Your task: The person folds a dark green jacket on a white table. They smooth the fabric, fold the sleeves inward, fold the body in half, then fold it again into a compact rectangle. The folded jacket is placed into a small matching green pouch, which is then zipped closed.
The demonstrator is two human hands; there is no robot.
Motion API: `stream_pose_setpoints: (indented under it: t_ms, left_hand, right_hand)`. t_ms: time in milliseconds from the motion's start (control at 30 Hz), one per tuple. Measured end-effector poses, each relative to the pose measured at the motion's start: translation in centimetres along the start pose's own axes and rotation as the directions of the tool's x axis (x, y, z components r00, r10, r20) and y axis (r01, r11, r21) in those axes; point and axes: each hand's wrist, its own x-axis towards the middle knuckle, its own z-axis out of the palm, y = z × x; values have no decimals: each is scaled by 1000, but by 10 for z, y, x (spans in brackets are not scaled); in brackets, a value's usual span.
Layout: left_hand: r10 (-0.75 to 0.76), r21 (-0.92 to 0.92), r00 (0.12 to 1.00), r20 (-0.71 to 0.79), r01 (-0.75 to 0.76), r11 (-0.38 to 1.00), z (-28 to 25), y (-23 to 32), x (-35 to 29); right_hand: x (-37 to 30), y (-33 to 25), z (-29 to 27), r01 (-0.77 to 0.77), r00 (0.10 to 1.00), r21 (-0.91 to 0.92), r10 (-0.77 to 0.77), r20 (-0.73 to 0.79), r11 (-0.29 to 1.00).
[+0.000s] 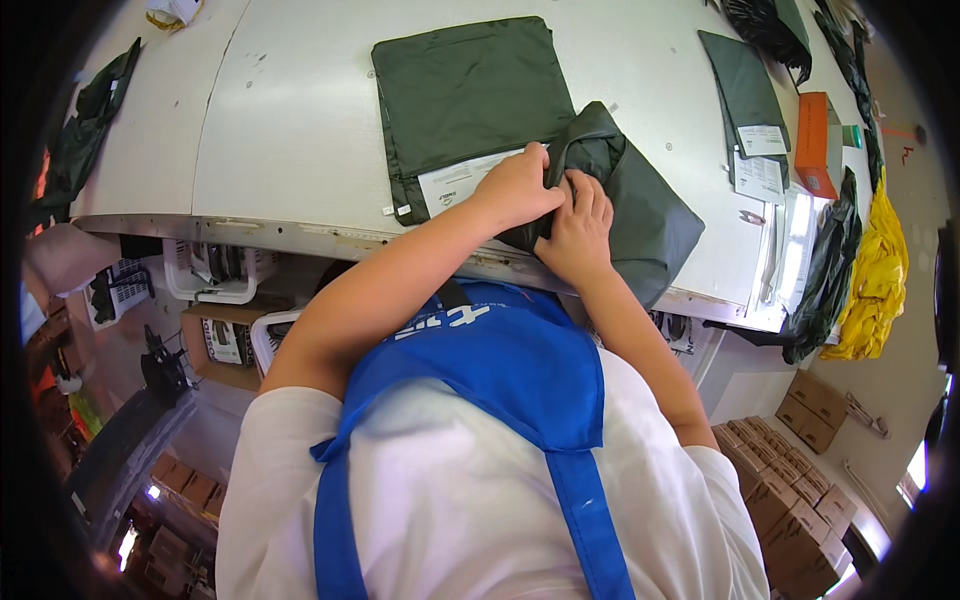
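White table (300, 120) beneath left hand (515, 185) and right hand (580, 235). Flat dark green package (465, 90) just beyond left hand. Folded dark green bag (645, 205) under right hand, spreading rightward. Both hands' fingers curled, touching bag; grip unclear.

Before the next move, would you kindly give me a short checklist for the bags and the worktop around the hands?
1. Left hand and right hand both on the folded dark green bag: ok.
2. Folded bag clear of the table's front edge: not ok, its near corner reaches it.
3. Flat dark green bag lying spread out: ok, left of the folded one.
4. White label fully uncovered: not ok, the left hand hides part.
5. Contents of the folded bag: cannot tell, hidden inside.
6. Orange box apart from the hands: ok.
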Motion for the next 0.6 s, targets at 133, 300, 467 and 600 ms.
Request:
stream_pose_setpoints:
  t_ms: [133, 300, 467, 600]
  left_hand:
    - [30, 139, 994, -104, -16, 990, 4, 17, -1]
    - [76, 225, 997, -20, -70, 972, 6, 31, 5]
    - [104, 327, 993, -53, -81, 942, 13, 22, 12]
    - [148, 337, 983, -105, -105, 936, 11, 18, 30]
  right_hand:
    - [10, 21, -26, -35, 989, 226, 1, 147, 973]
    - [7, 31, -15, -13, 1000, 172, 12, 5, 985]
    - [20, 31, -26, 18, 992, -52, -11, 123, 998]
    - [21, 35, -20, 19, 980, -34, -12, 197, 999]
